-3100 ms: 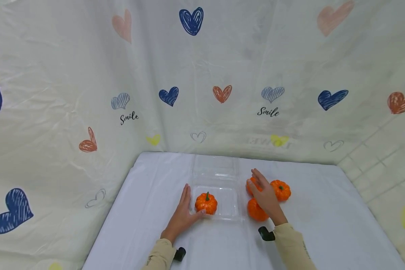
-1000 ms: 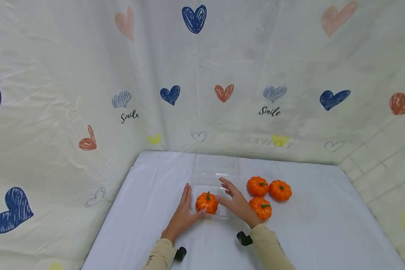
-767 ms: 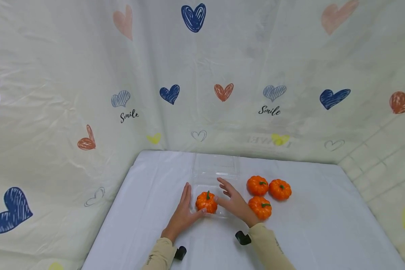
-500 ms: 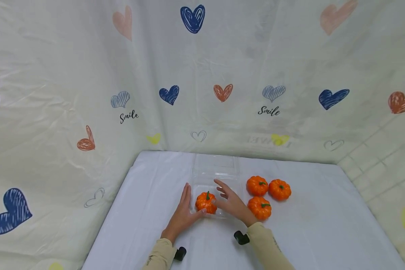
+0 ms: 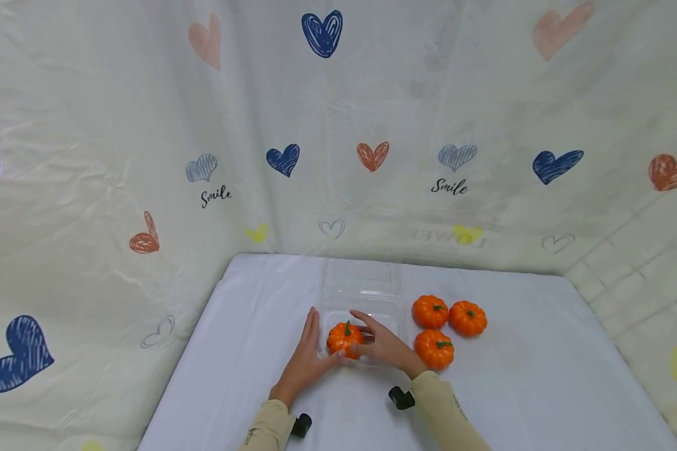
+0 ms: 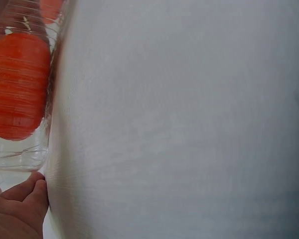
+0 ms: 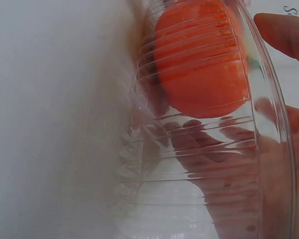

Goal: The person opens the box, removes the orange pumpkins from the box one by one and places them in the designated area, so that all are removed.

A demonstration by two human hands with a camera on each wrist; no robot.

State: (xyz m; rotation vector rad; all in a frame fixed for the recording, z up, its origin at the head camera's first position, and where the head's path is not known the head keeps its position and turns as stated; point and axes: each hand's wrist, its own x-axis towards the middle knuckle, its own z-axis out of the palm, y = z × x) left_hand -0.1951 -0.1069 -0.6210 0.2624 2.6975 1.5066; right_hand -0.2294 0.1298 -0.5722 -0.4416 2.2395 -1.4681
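Note:
A clear plastic clamshell box [image 5: 386, 321] lies on the table with its lid folded back. Inside, at the left, sits a small orange pumpkin [image 5: 343, 339] with a green stem. My left hand [image 5: 303, 366] rests along the box's left side, fingers straight, thumb at the front edge; in the left wrist view its fingertips touch the box corner. From the right, my right hand [image 5: 388, 344] reaches into the box, fingers bent and spread beside the pumpkin. Through the ribbed wall, the right wrist view shows those fingers [image 7: 199, 144] close to the pumpkin; contact is unclear.
Three more orange pumpkins cluster right of the box: a back one [image 5: 430, 311], a right one [image 5: 467, 318] and a front one [image 5: 434, 349]. The white-covered table [image 5: 541, 363] meets a heart-patterned curtain [image 5: 406, 213] behind.
My right hand has gone from above the three pumpkins, leftward into the box, then nearer to the pumpkin there. The left hand has stayed in place, and the pumpkins look nearly unmoved.

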